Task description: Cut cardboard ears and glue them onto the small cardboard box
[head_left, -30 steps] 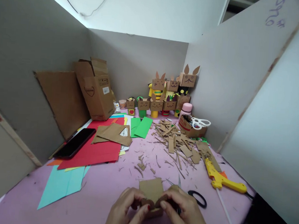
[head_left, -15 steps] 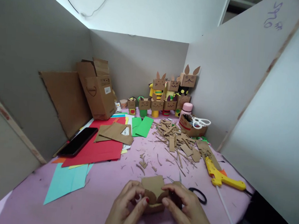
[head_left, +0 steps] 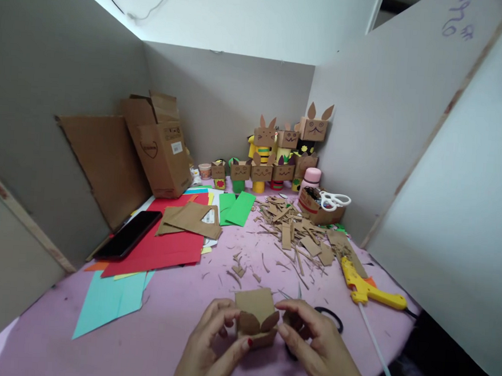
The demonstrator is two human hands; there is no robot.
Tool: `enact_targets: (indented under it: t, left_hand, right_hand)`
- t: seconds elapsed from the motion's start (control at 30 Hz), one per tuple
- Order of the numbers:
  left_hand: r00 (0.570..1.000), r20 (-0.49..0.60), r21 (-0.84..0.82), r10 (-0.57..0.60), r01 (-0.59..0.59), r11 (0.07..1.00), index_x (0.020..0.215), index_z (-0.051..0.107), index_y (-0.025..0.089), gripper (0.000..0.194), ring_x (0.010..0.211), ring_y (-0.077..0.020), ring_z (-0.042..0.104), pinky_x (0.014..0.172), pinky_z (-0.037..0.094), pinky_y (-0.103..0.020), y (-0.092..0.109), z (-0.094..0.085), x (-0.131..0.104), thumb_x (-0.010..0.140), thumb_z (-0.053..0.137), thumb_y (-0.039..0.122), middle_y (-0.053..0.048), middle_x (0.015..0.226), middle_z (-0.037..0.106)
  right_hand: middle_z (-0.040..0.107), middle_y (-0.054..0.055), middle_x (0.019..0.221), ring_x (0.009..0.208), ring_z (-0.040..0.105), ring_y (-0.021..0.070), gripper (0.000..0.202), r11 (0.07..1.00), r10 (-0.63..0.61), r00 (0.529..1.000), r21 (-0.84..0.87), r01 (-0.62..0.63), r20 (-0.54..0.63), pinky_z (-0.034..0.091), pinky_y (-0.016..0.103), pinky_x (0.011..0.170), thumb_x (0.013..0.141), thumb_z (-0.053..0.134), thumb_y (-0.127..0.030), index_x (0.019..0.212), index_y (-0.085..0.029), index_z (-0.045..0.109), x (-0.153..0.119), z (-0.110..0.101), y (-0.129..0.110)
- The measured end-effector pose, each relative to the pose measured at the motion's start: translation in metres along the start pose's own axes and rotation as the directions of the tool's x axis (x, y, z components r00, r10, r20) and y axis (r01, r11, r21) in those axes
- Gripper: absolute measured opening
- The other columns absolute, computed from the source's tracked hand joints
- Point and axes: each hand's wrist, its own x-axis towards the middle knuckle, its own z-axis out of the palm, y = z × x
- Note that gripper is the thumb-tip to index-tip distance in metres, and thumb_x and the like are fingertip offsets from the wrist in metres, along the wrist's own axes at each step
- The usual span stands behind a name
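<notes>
A small open cardboard box (head_left: 255,299) sits at the table's near side, its back flap standing up. Two brown rounded cardboard ears (head_left: 249,323) rise along its front edge. My left hand (head_left: 215,337) grips the box at its left, thumb against the front wall and fingers by the left ear. Just right of the box is my right hand (head_left: 309,335), thumb and index finger apart and close to the right ear (head_left: 270,321), with nothing visible between them. Black-handled scissors (head_left: 332,315) lie behind my right hand, partly hidden by it.
A yellow glue gun (head_left: 368,291) with a long glue stick lies at right. Cardboard scraps (head_left: 289,228) spread behind, before several cardboard animal figures (head_left: 261,171). Coloured paper (head_left: 160,253), a black phone (head_left: 129,235) and a cardboard box (head_left: 163,153) occupy the left.
My right hand has drawn slightly right, away from the right ear, its fingers parting. My left hand stays on the box, and both ears now show more fully. The view has shifted slightly.
</notes>
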Motion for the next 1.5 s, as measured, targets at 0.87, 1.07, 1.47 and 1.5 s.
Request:
enact_targets:
  t: [0.87, 1.07, 1.47, 1.5]
  left_hand:
    - [0.995, 0.074, 0.225, 0.061, -0.076, 0.971, 0.083, 0.067, 0.022, 0.022, 0.092, -0.0209, 0.060, 0.083, 0.048, -0.032, -0.001, -0.002, 0.003, 0.088, 0.047, 0.030, -0.008, 0.096, 0.061]
    - [0.988, 0.102, 0.287, 0.114, -0.139, 0.948, 0.085, 0.065, 0.021, 0.021, 0.095, -0.0220, 0.058, 0.082, 0.047, -0.033, 0.001, -0.002, 0.004, 0.089, 0.045, 0.026, -0.009, 0.097, 0.061]
    - [0.978, 0.132, 0.339, 0.164, -0.199, 0.919, 0.083, 0.061, 0.022, 0.016, 0.089, -0.0222, 0.058, 0.079, 0.047, -0.031, 0.014, -0.002, 0.005, 0.088, 0.045, 0.023, -0.008, 0.091, 0.064]
    - [0.977, 0.133, 0.337, 0.165, -0.202, 0.920, 0.083, 0.061, 0.022, 0.016, 0.089, -0.0221, 0.058, 0.078, 0.047, -0.031, 0.015, -0.002, 0.005, 0.088, 0.045, 0.022, -0.008, 0.090, 0.064]
  right_hand:
    - [0.068, 0.004, 0.074, 0.071, 0.063, 0.0173, 0.023, 0.983, -0.120, 0.991, -0.131, 0.127, 0.064, 0.044, 0.026, 0.065, 0.090, 0.048, -0.024, 0.085, -0.020, 0.070, 0.004, 0.005, 0.002]
    - [0.069, 0.003, 0.074, 0.072, 0.063, 0.0165, 0.024, 0.982, -0.139, 0.989, -0.121, 0.145, 0.053, 0.045, 0.024, 0.065, 0.091, 0.047, -0.024, 0.085, -0.020, 0.069, 0.003, 0.006, 0.002]
    - [0.069, 0.005, 0.075, 0.072, 0.063, 0.0178, 0.025, 0.986, -0.111, 0.993, -0.119, 0.115, 0.046, 0.045, 0.026, 0.066, 0.090, 0.046, -0.024, 0.083, -0.019, 0.069, 0.004, 0.007, 0.001]
    - [0.069, 0.005, 0.075, 0.072, 0.063, 0.0179, 0.025, 0.986, -0.110, 0.993, -0.122, 0.115, 0.046, 0.045, 0.027, 0.066, 0.090, 0.046, -0.024, 0.083, -0.018, 0.069, 0.004, 0.008, 0.000]
